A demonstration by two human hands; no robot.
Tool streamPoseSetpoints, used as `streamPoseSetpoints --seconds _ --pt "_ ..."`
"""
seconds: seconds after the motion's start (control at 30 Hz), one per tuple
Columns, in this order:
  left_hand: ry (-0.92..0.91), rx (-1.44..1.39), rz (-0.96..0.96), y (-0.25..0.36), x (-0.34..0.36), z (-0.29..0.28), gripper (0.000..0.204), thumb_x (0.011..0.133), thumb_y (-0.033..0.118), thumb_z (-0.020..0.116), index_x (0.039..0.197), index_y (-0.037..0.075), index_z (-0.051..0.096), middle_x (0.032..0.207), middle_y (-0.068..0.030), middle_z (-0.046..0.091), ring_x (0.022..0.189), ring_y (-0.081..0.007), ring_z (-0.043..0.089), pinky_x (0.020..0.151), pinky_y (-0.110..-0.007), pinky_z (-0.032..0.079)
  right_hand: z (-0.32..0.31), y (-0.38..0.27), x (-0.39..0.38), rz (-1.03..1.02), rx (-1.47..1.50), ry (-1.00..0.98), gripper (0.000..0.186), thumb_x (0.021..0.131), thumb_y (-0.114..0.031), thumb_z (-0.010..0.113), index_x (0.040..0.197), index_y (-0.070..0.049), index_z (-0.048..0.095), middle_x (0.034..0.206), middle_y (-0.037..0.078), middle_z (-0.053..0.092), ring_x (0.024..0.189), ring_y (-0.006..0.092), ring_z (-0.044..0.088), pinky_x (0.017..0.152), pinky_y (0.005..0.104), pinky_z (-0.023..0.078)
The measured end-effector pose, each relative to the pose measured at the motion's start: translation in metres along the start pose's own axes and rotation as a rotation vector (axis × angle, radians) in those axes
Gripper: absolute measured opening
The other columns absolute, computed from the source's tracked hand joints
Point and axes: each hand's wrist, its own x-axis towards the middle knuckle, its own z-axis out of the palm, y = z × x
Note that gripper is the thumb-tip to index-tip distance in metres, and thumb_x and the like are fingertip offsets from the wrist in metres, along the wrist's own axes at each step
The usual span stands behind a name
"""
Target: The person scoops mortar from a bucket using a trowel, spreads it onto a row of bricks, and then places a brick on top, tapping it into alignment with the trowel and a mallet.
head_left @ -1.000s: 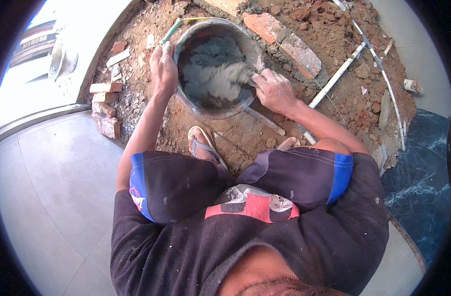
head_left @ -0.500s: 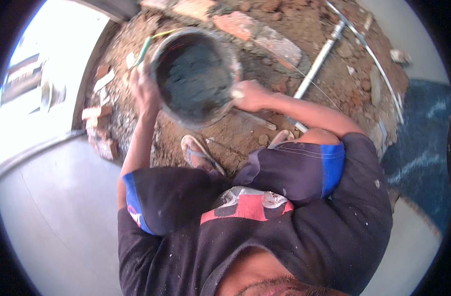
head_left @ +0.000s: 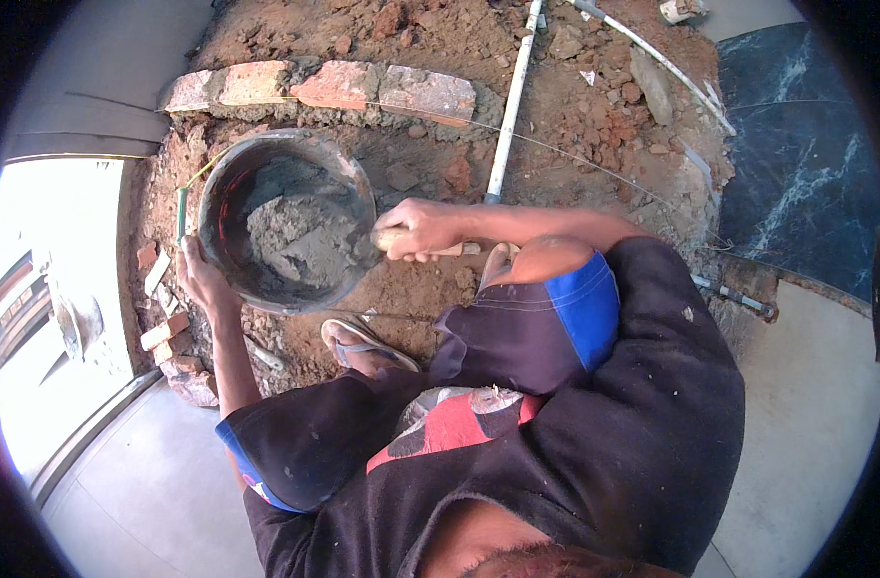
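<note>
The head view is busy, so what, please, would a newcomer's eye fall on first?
Probably the dark round bucket of grey mix, left of centre, the left hand at its left side and the right hand gripping a pale handle at its right. Above it in the picture runs a row of reddish bricks, with a white pipe slanting to their right. The dark-blue patterned surface at upper right also stands out.
</note>
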Motion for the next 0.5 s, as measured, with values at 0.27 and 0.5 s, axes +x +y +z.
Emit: streamPoseSetpoints --seconds 0.27,0.5 --pt "0.007 0.027 0.01 0.003 -0.001 0.002 0.028 0.101 0.026 0.048 0.082 0.007 0.056 0.075 0.002 0.046 0.068 -0.0107 0.042 0.064 -0.028 0.039 -0.065 0.038 -0.106 0.064 0.131 0.3 0.05 0.086 -0.013 0.065 0.132 0.001 0.051 0.078 0.001 0.06 0.055 0.0051 0.051 0.044 0.0213 0.044" --pt "-0.053 -0.03 -0.035 -0.006 0.008 -0.011 0.026 0.101 0.027 0.049 0.093 0.005 0.059 0.085 -0.0035 0.059 0.074 -0.0154 0.056 0.067 -0.032 0.049 -0.135 0.08 -0.223 0.264 -0.119 0.753 0.045 0.081 -0.018 0.068 0.123 -0.005 0.061 0.076 0.002 0.063 0.051 0.0052 0.052 0.044 0.0222 0.044"
